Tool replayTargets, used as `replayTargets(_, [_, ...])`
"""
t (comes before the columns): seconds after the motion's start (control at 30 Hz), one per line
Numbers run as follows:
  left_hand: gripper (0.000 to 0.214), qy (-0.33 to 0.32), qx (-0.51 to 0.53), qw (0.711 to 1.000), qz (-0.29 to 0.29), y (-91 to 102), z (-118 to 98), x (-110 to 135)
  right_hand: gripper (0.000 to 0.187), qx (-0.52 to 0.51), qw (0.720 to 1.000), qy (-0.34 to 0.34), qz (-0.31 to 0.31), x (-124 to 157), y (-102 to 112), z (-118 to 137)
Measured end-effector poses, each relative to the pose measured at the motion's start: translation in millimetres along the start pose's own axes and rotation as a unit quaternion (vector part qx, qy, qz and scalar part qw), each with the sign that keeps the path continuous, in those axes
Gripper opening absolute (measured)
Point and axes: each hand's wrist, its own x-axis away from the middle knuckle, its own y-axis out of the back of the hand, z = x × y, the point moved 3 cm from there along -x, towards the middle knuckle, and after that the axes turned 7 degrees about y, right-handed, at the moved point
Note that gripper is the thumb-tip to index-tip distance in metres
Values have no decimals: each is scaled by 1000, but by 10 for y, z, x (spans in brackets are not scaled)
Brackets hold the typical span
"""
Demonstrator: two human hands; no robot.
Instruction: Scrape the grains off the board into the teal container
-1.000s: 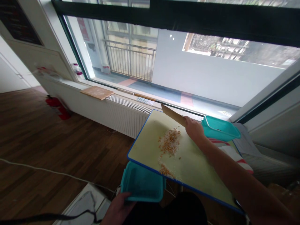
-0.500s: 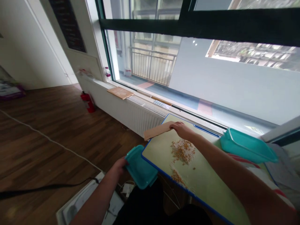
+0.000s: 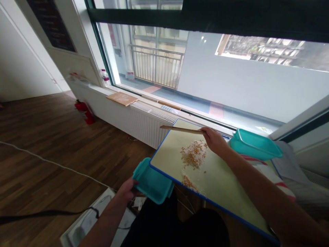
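Firmly, the right grip (image 3: 214, 140) pinched a wooden strip (image 3: 180, 129) jutting left, beyond the grains (image 3: 194, 157). The left grip (image 3: 125, 188) clasped a teal tub (image 3: 153, 181).

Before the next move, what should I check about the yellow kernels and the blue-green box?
1. Grip of left hand on teal box: ok.
2. The teal box sits against the near edge of the green board: ok.
3. Grip of right hand on wooden strip: ok.
4. The wooden strip is behind the big kernel heap: ok.
5. The strip's edge is down on the board: cannot tell.
6. All kernels are in one heap: not ok, a small heap lies apart.
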Motion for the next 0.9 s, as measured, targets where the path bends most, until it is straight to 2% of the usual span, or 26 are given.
replayTargets(0.17, [59,-18,-11,1000,-3,-44,491,298,33,60,995,-78,-10,632,409,274])
replayTargets(0.3, [67,4,-16,999,45,-133,858,542,35,108,980,-157,-52,1286,672,583])
replayTargets(0.47, [70,-5,-17,999,43,-251,1050,718,34,118,971,-172,-115,1989,792,926])
replayTargets(0.57, [69,-27,-3,999,40,-316,1089,781,34,141,960,-191,-145,2223,783,1019])
replayTargets(0.67, [67,-29,15,999,43,-355,1149,839,38,160,939,-246,-179,2361,768,1004])
replayTargets(0.8, [65,-21,26,998,51,-361,1272,930,41,128,910,-342,-197,2486,751,936])
replayTargets(0.9, [59,-13,23,998,48,-330,1387,987,43,113,897,-363,-224,2562,714,952])
